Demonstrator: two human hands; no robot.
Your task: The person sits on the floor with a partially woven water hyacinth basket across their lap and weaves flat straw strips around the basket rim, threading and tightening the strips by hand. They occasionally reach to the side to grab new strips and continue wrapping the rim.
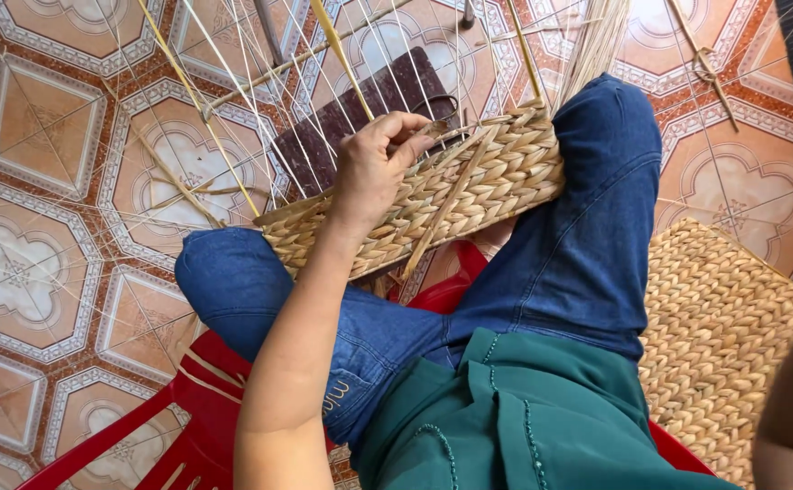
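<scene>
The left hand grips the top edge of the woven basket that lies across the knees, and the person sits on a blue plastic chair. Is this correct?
Not quite. The head view shows the chair is red, not blue. The rest holds: the left hand grips the top edge of the woven basket lying across the knees.

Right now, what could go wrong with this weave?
1. The half-woven straw basket rests tilted across the blue-jeaned knees, steadied only by the left hand; it may slip.
2. The long upright pale reed stakes fan out loose and could snag or snap.
</scene>
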